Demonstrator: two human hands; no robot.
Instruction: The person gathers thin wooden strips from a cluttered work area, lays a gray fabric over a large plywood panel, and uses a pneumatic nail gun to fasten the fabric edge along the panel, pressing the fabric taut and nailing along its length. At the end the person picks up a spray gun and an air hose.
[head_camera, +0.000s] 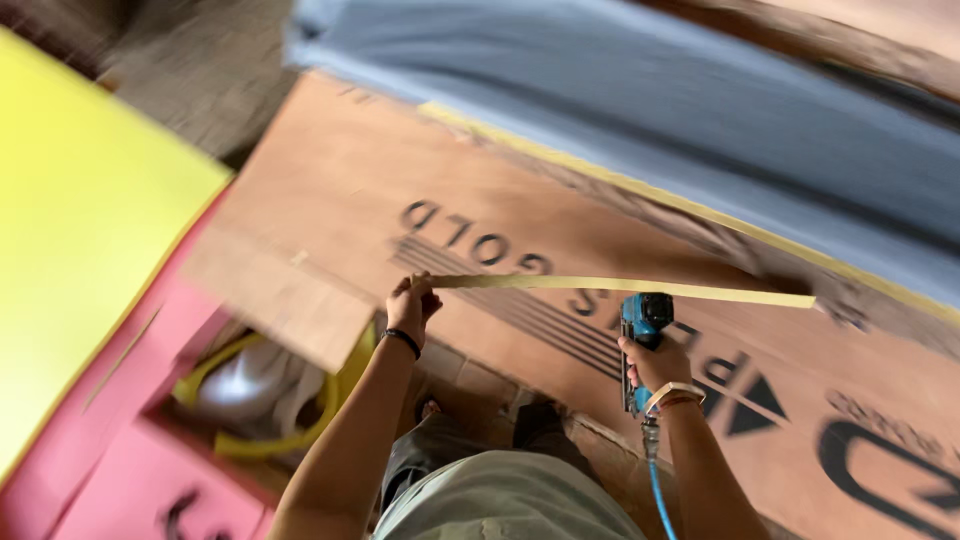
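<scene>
one head camera looks steeply down, close over the plywood board (400, 180).

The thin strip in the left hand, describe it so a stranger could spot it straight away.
Find the big brown board across the middle. Just above its near edge, the left hand pinches one end of a long, pale yellowish strip that runs rightward past the blue tool in the right hand. Nothing else is so thin.

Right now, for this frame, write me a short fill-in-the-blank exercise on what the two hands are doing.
1. The left hand pinches one end of a thin, pale ____.
2. The right hand grips a blue pneumatic ____ gun.
3. A ____ air hose leaves the tool's base.
4. Both hands work above a brown plywood ____.

Missing words: strip; nail; blue; sheet
</scene>
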